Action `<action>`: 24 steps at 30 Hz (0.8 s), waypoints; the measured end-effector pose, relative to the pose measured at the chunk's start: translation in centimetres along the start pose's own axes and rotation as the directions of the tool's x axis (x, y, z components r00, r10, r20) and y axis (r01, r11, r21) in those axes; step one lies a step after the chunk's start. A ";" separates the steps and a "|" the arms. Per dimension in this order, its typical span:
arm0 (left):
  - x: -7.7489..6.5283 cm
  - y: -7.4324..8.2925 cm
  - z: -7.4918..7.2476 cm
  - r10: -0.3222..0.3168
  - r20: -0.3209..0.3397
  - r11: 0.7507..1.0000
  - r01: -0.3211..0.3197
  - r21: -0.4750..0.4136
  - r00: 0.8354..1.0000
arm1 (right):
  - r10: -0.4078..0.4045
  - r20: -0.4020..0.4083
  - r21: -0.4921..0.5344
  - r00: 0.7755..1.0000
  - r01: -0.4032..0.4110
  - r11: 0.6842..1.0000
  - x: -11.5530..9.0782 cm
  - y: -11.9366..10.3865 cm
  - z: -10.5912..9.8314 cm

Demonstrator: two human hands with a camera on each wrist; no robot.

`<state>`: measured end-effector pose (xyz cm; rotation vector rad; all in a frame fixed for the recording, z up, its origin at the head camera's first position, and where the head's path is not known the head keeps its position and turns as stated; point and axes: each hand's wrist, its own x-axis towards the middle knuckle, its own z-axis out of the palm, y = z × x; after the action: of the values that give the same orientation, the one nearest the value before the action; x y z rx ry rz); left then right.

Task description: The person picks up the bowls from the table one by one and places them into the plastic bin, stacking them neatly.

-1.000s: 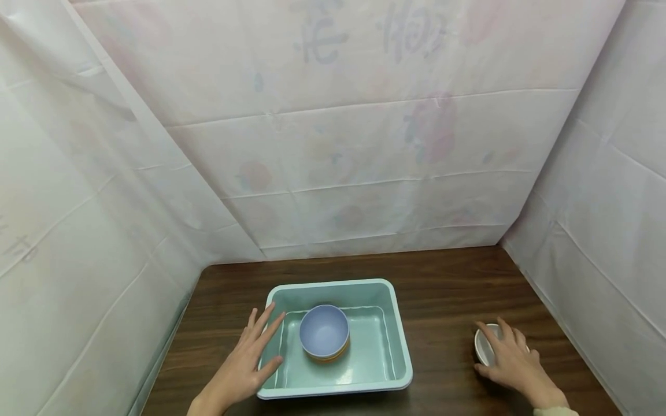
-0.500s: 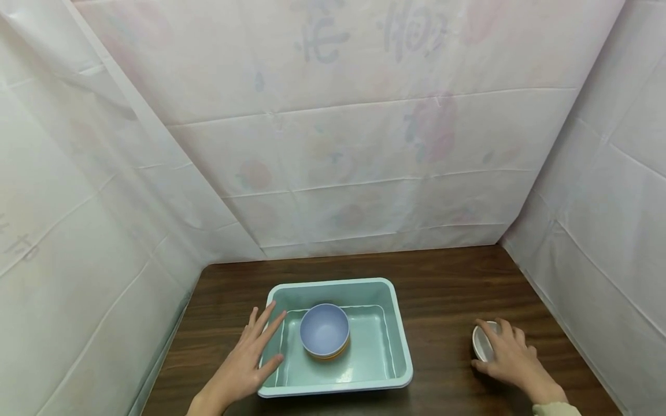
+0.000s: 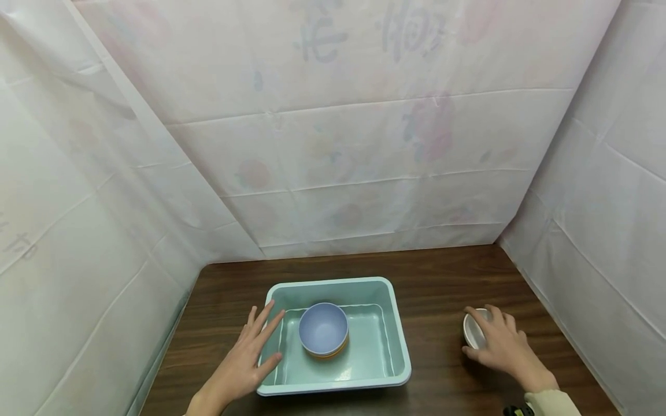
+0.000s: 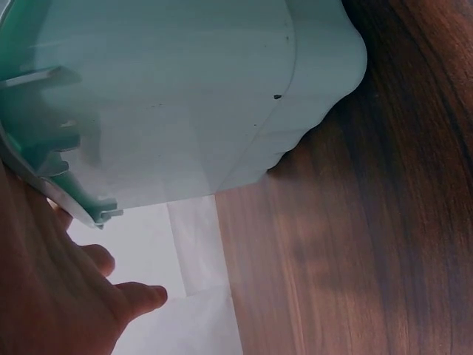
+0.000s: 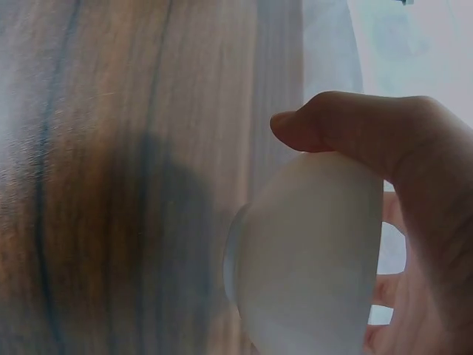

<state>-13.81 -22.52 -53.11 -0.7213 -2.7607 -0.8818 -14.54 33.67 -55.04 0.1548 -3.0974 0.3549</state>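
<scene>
My right hand [image 3: 502, 344] grips a white bowl [image 5: 310, 251] from above, thumb on one side and fingers across the rim. In the right wrist view the bowl's foot hangs over the wood, with a shadow beside it. My left hand [image 3: 241, 361] lies with spread fingers at the left rim of a light green plastic basin [image 3: 364, 381]. Inside that basin, a lavender bowl [image 3: 324, 328] sits on top of an orange one [image 3: 328, 356]. The left wrist view shows the basin's outer wall [image 4: 185, 96] close to the hand's fingers [image 4: 140, 296].
The basin stands on a dark wooden table [image 3: 437, 277], left of the white bowl. White sheets with faint prints [image 3: 354, 144] hang behind the table and along both sides. A dark wristband [image 3: 517, 410] shows at the right sleeve [image 3: 551, 403].
My right hand has moved a little left and away from me, taking the white bowl with it. The left hand and the basin stay nearly where they were.
</scene>
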 end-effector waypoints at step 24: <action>0.1 -0.1 0.0 -0.005 0.014 1.000 0.005 -0.020 1.000 | -0.202 -0.089 -0.077 0.975 0.195 0.978 2.7 -4.6 -4.7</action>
<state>-14.00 -22.54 -53.18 -0.7268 -2.7709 -0.9106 -16.77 30.02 -49.40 0.4289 -2.9588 0.2424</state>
